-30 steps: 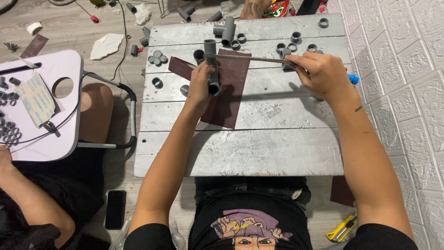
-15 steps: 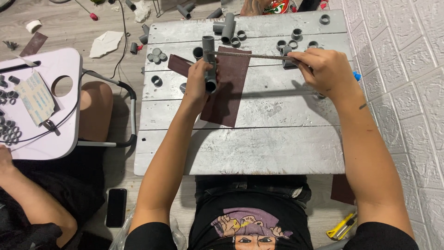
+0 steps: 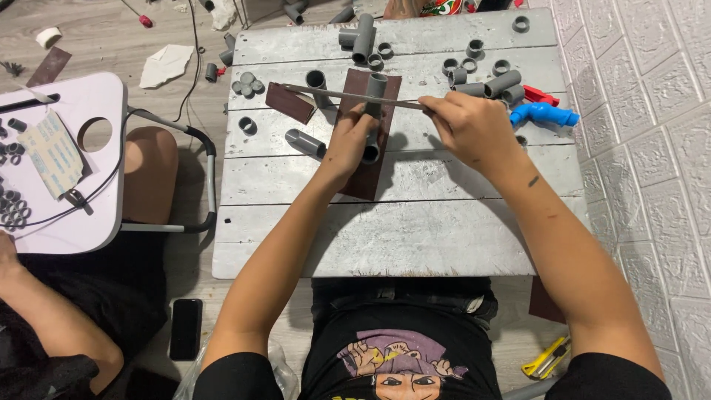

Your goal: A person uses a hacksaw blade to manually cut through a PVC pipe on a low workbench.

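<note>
A makeshift home workshop: a low, paint-worn plank surface (image 3: pixel 400 237) strewn with grey pipe offcuts (image 3: pixel 474 74), sandpaper (image 3: pixel 290 102), scraps across the wooden floor (image 3: pixel 96 37).

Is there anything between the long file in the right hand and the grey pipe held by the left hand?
Nothing visible. The file lies directly across the pipe, near its top end.

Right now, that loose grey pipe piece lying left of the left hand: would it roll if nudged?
Probably: the short grey pipe lies on its side on the flat silver table, nothing bracing it. It looks like a stiff, hollow, light plastic piece with a smooth, possibly slippery surface.
</note>
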